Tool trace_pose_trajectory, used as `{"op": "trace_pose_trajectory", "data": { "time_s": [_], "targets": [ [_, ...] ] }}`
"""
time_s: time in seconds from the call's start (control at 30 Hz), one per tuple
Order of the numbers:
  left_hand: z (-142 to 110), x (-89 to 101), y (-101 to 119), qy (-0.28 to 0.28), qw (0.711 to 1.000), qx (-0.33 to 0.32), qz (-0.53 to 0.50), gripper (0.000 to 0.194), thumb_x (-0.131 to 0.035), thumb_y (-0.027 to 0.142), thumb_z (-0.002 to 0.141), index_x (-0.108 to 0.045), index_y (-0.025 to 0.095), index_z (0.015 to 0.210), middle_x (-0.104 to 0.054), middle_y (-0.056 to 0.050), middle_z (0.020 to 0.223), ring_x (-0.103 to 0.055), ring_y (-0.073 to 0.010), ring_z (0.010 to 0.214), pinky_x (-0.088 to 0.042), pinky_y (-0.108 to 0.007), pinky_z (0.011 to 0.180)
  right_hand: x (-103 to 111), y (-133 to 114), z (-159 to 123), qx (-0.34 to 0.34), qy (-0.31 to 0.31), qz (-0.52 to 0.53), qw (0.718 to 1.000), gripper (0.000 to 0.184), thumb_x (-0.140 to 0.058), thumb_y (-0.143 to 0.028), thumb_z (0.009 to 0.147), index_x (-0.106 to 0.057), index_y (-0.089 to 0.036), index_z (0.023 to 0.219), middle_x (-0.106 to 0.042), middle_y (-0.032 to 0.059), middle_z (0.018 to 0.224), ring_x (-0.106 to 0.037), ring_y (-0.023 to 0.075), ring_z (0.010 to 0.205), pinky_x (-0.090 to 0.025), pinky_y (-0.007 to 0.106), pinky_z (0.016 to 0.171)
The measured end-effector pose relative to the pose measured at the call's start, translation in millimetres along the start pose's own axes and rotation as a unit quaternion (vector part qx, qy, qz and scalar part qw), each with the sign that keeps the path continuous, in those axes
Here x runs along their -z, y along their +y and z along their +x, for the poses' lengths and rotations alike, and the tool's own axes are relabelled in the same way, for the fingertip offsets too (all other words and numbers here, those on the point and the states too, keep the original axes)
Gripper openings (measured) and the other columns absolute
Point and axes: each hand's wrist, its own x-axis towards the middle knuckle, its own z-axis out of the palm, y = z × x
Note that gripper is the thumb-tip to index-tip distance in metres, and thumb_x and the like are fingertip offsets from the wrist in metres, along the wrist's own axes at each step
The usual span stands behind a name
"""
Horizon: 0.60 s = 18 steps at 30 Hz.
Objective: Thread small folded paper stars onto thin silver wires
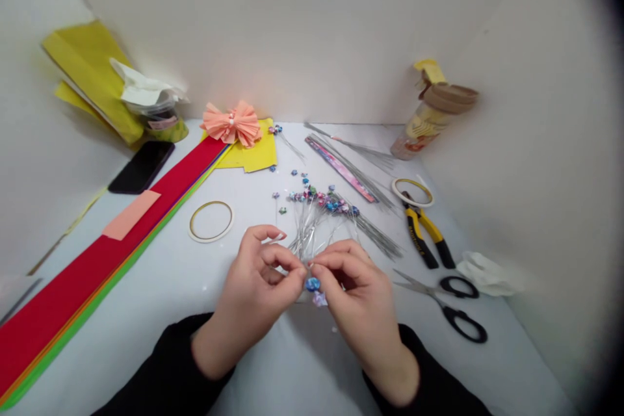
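The fingers (280, 256) of the left hand (260, 283) and of the right hand (361, 296) were pinched thumb to forefinger just beyond a small, shiny blue star-shaped bead (312, 284); what was gripped between them could not be told. On the blue bead's near side a pale lilac star-shaped bead (320, 299) was seen; beyond the blue bead, many-coloured stars on thin silver wires (333, 206) were clustered; to its right, black-handled steel scissors (435, 294) were laid open.

Lower centre of frame shows your two hands (263, 286) (358, 305), two stars (312, 284) (319, 299) between them. Left and right: two tape rolls (209, 240) (422, 204). Right: one pair each of pliers (415, 227) and scissors (436, 292). Upper left: one phone (141, 167).
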Motion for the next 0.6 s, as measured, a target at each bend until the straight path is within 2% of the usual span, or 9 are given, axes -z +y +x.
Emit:
{"op": "trace_pose_trajectory", "data": {
  "time_s": [0.23,0.6],
  "targets": [
    [1.2,1.8,-0.9,-0.009,1.000,-0.003,0.011,0.043,-0.067,0.017,0.070,-0.033,0.024,0.096,-0.064,0.007,0.064,-0.052,-0.0074,0.045,-0.041,-0.017,0.045,-0.7,1.9,1.4,0.005,-0.005,0.002,1.000,0.012,-0.061,-0.014,0.077,-0.069,-0.021,0.071,-0.061,0.0026,0.073,-0.059,0.0141,0.062,-0.046,0.024,0.049],
    [7.6,2.0,-0.3,-0.083,0.988,0.072,-0.111,0.044,-0.067,0.011,0.071,-0.035,0.023,0.099,-0.063,0.010,0.058,-0.051,-0.0062,0.045,-0.041,-0.014,0.042,-0.7,2.5,1.8,-0.020,-0.020,0.029,0.999,0.012,-0.059,-0.015,0.076,-0.064,-0.021,0.067,-0.057,0.0019,0.074,-0.056,0.0141,0.064,-0.043,0.025,0.051]
  ]
}}
